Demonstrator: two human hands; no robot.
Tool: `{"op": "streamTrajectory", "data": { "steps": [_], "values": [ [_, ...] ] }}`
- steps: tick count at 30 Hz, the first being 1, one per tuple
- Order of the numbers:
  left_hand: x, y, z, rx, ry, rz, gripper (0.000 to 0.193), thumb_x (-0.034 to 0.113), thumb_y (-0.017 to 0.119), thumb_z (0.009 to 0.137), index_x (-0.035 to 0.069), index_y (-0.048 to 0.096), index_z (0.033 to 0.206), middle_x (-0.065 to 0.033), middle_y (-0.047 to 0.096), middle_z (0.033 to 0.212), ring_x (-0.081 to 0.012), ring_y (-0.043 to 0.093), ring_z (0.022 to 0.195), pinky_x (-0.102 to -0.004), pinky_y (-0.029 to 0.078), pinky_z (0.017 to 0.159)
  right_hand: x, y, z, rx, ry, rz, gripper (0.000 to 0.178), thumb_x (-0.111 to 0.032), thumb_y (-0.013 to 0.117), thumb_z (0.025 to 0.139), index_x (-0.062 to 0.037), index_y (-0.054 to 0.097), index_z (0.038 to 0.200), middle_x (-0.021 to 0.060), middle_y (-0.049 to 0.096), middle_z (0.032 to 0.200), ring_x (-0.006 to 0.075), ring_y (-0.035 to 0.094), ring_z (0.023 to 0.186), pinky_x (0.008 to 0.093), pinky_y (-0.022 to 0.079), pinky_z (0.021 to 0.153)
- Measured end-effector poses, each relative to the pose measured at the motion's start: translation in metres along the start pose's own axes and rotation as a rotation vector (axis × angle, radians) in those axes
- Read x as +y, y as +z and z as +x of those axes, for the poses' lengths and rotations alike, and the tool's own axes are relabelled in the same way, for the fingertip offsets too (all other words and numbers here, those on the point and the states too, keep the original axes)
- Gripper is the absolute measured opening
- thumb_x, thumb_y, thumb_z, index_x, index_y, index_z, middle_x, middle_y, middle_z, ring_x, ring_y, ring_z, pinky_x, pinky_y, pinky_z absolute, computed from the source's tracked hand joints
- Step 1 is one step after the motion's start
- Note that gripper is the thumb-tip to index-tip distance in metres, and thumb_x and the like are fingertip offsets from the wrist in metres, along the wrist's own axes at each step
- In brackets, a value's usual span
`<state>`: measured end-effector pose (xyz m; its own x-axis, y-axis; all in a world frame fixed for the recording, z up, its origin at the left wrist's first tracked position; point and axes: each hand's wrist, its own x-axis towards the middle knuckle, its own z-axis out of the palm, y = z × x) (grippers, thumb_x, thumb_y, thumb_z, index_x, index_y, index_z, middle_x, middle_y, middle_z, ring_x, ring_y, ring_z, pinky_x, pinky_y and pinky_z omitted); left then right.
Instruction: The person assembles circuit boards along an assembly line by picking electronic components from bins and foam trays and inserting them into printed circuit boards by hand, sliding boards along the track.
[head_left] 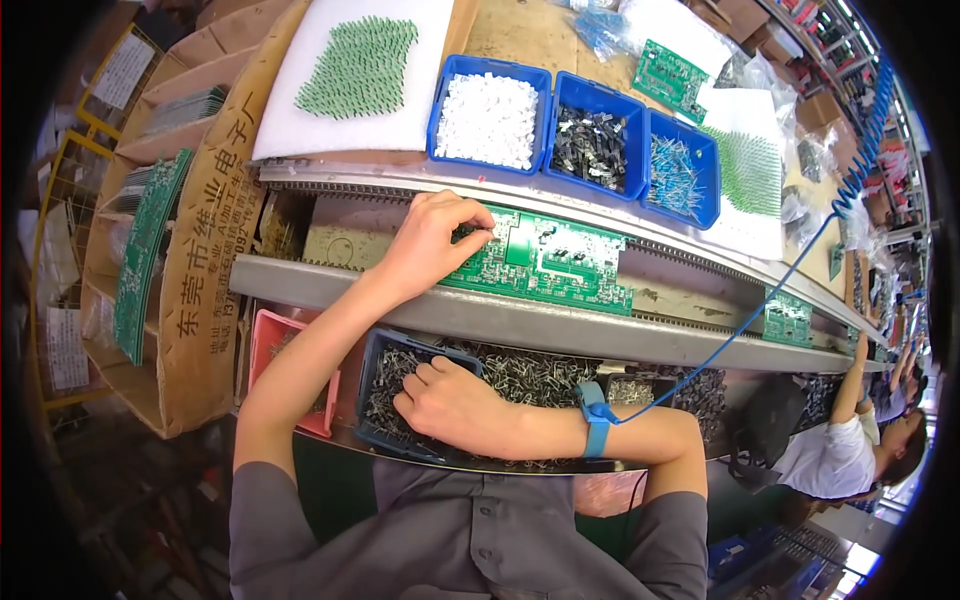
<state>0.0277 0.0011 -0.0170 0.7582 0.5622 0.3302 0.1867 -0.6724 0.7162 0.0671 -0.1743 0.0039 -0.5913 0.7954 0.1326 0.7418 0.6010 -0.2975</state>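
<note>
A green circuit board (560, 262) rests between the two metal rails of a conveyor track. My left hand (435, 240) is over its left end, with thumb and forefinger curled together in a pinch close to the surface. Whatever lies between those fingertips is too small or hidden to name. My right hand (452, 405), wearing a blue wrist strap (596, 420) on a cord, reaches into a dark blue bin (364, 395) of small dark wire-legged components (392, 378). Its fingers are bent down among them, their tips out of sight.
Beyond the track stand blue bins of white parts (487, 120), black parts (590, 148) and blue-bodied leaded parts (678, 175). A cardboard rack (200, 250) with boards is at left. A pink bin (262, 345) sits near my left arm. A co-worker (835, 455) is at right.
</note>
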Motion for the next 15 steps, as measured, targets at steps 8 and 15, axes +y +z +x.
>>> {"op": "streamTrajectory", "data": {
  "steps": [8,15],
  "values": [
    [-0.002,0.0,-0.001,-0.008,0.022,-0.001,0.01,0.013,0.07,0.078,0.008,0.065,0.085,-0.0043,0.065,0.079,-0.0224,0.061,0.082,-0.0367,0.04,0.084,-0.006,-0.001,-0.003,-0.027,-0.03,-0.045,0.009,-0.015,0.058,0.074,-0.0064,0.061,0.073,0.0054,0.059,0.075,0.0185,0.058,0.078,0.029,0.042,0.069],
    [-0.001,-0.004,0.0,-0.043,0.127,0.043,0.01,0.01,0.071,0.078,0.005,0.069,0.086,-0.0039,0.069,0.086,-0.0217,0.062,0.084,-0.0353,0.043,0.084,-0.007,-0.012,-0.005,-0.024,-0.049,-0.083,0.012,-0.016,0.058,0.073,-0.0059,0.063,0.076,0.0031,0.057,0.075,0.0175,0.054,0.077,0.029,0.039,0.069]
  ]
}}
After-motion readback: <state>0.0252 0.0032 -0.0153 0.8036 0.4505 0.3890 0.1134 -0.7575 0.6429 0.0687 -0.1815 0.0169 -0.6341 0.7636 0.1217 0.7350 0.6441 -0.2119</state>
